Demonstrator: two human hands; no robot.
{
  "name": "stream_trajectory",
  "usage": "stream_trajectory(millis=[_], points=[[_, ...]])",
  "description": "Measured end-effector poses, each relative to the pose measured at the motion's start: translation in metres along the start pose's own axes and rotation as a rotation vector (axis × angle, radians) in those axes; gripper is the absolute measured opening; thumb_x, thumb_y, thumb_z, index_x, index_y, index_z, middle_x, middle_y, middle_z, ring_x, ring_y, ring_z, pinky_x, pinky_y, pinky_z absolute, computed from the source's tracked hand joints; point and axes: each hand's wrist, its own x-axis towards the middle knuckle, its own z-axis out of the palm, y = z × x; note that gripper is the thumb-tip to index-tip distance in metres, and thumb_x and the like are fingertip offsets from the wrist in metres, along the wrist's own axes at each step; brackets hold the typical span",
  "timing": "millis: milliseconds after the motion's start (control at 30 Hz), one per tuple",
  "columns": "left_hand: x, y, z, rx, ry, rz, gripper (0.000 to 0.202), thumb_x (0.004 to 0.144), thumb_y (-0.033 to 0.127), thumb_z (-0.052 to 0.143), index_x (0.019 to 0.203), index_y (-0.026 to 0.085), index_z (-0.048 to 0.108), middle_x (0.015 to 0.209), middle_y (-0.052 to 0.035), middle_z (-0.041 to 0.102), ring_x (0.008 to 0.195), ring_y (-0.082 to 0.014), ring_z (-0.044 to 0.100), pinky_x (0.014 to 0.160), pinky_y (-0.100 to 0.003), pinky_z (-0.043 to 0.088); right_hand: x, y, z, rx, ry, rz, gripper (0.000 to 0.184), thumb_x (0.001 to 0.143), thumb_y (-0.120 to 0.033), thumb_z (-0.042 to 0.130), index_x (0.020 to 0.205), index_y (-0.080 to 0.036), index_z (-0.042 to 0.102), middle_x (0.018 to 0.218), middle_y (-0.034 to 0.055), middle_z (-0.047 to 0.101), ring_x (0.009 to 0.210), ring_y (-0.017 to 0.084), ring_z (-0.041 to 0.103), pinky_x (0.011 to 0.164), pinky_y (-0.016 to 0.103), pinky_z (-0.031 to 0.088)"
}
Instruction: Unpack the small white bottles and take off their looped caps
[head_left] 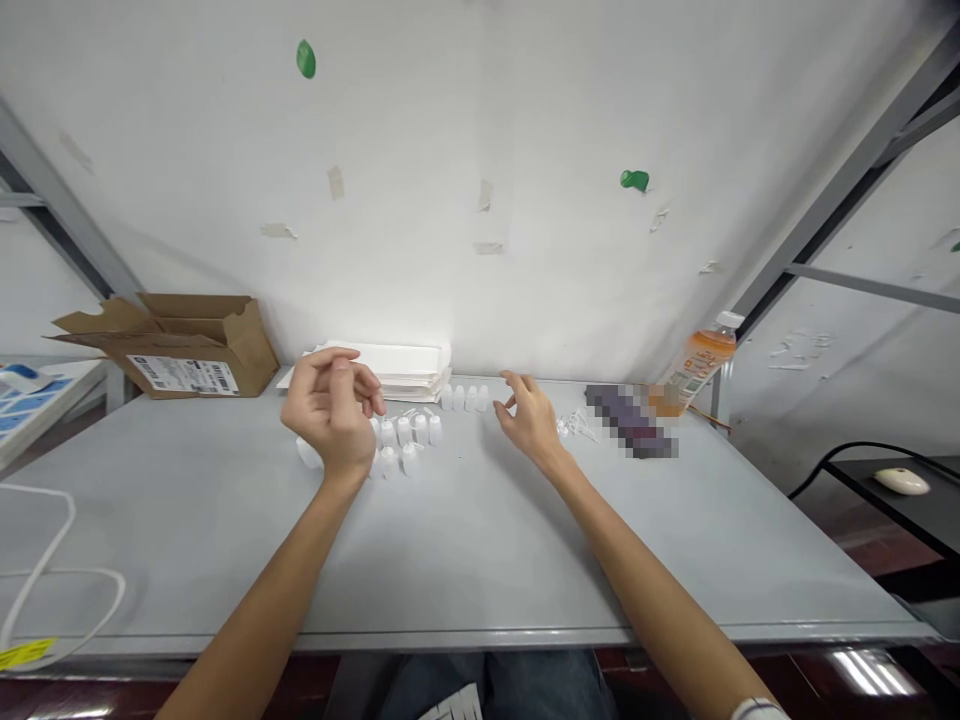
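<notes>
My left hand (330,405) is raised over the left side of the grey table, palm turned up and fingers curled in towards the thumb. Whether anything sits inside those fingers is hidden. Just beside and below it stand small white plastic bottles (405,432) in rows, some with thin strap-like pieces at the top. Another short row of translucent white bottles (471,399) stands near the wall. To the right of that row, my right hand (529,415) hovers with thumb and forefinger apart and nothing visible between them. Small white strap-like parts (579,425) lie in a pile beyond it.
A stack of white sheets or flat boxes (412,372) lies against the wall. An opened cardboard box (187,350) stands at the back left. A blurred dark item (630,420) and a leaning orange drink bottle (697,365) are at the right. A white cable (60,540) crosses the left edge.
</notes>
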Motion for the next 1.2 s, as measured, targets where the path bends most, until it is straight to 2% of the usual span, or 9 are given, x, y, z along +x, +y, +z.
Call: stream_trajectory(millis=[67, 167, 267, 367, 567, 767, 900, 1033, 1200], points=[[0.008, -0.002, -0.003, -0.014, 0.038, 0.001, 0.009, 0.082, 0.019, 0.052, 0.077, 0.016, 0.058, 0.051, 0.0053, 0.052, 0.034, -0.0090, 0.047, 0.032, -0.021, 0.027, -0.006, -0.016, -0.005, 0.073, 0.015, -0.050, 0.031, 0.086, -0.019, 0.057, 0.117, -0.019, 0.059, 0.112, 0.0085, 0.063, 0.070, 0.014, 0.064, 0.074, 0.031, 0.047], [0.011, -0.005, -0.004, -0.025, 0.029, -0.011, 0.008, 0.081, 0.018, 0.053, 0.077, 0.016, 0.058, 0.051, 0.0048, 0.053, 0.033, -0.0095, 0.047, 0.033, -0.022, 0.026, -0.010, -0.038, 0.000, 0.183, -0.121, -0.117, 0.030, 0.086, -0.024, 0.062, 0.115, -0.020, 0.061, 0.113, 0.0053, 0.062, 0.065, 0.010, 0.062, 0.076, 0.028, 0.046], [0.006, -0.006, -0.002, -0.016, -0.026, -0.042, 0.007, 0.082, 0.019, 0.054, 0.077, 0.017, 0.059, 0.052, 0.0044, 0.054, 0.033, -0.0085, 0.044, 0.033, -0.022, 0.027, -0.009, -0.053, 0.015, 0.204, -0.250, -0.106, 0.029, 0.088, -0.030, 0.062, 0.116, -0.023, 0.061, 0.113, 0.0041, 0.062, 0.062, 0.008, 0.060, 0.075, 0.028, 0.046], [-0.001, -0.005, 0.000, 0.009, -0.097, -0.059, 0.009, 0.085, 0.023, 0.055, 0.079, 0.017, 0.059, 0.055, 0.0042, 0.055, 0.035, -0.0070, 0.044, 0.035, -0.022, 0.030, -0.005, -0.062, 0.027, 0.217, -0.260, -0.095, 0.022, 0.090, -0.032, 0.060, 0.110, -0.025, 0.065, 0.111, 0.0032, 0.063, 0.063, 0.008, 0.060, 0.069, 0.027, 0.044], [-0.008, -0.007, -0.001, 0.095, -0.178, -0.031, 0.014, 0.088, 0.030, 0.053, 0.082, 0.018, 0.058, 0.057, 0.0051, 0.054, 0.038, -0.0061, 0.047, 0.038, -0.020, 0.035, -0.002, -0.061, 0.033, 0.258, -0.218, -0.132, 0.012, 0.089, -0.019, 0.058, 0.087, -0.019, 0.070, 0.096, 0.0039, 0.065, 0.063, 0.010, 0.059, 0.066, 0.025, 0.043], [-0.026, -0.010, 0.000, 0.217, -0.270, 0.095, 0.016, 0.091, 0.029, 0.049, 0.087, 0.018, 0.059, 0.056, 0.0046, 0.054, 0.041, -0.0075, 0.049, 0.044, -0.021, 0.039, 0.001, -0.039, 0.008, 0.338, -0.104, -0.108, 0.010, 0.086, -0.020, 0.061, 0.082, -0.020, 0.070, 0.086, 0.0022, 0.066, 0.066, 0.012, 0.059, 0.068, 0.026, 0.045], [-0.050, -0.014, 0.002, 0.307, -0.461, 0.280, 0.013, 0.089, 0.018, 0.048, 0.088, 0.018, 0.060, 0.056, 0.0044, 0.056, 0.043, -0.0074, 0.048, 0.046, -0.021, 0.038, -0.006, -0.016, -0.012, 0.445, -0.091, -0.038, 0.012, 0.085, -0.026, 0.059, 0.079, -0.019, 0.068, 0.081, 0.0025, 0.067, 0.060, 0.012, 0.058, 0.061, 0.026, 0.046], [-0.082, -0.021, 0.006, 0.377, -0.765, 0.400, 0.017, 0.087, 0.011, 0.045, 0.087, 0.019, 0.061, 0.059, 0.0038, 0.058, 0.046, -0.0077, 0.048, 0.048, -0.021, 0.037, -0.021, 0.002, -0.024, 0.520, -0.131, 0.047, 0.018, 0.085, -0.033, 0.058, 0.078, -0.018, 0.066, 0.080, 0.0039, 0.068, 0.055, 0.012, 0.059, 0.051, 0.025, 0.043], [-0.104, -0.032, 0.010, 0.595, -0.945, 0.426, 0.025, 0.088, 0.012, 0.044, 0.102, 0.020, 0.063, 0.096, -0.0069, 0.067, 0.087, -0.0172, 0.062, 0.066, -0.026, 0.046, -0.029, 0.001, -0.028, 0.614, -0.199, 0.082, 0.018, 0.085, -0.031, 0.056, 0.078, -0.018, 0.066, 0.072, 0.0026, 0.066, 0.056, 0.013, 0.061, 0.048, 0.023, 0.043]])
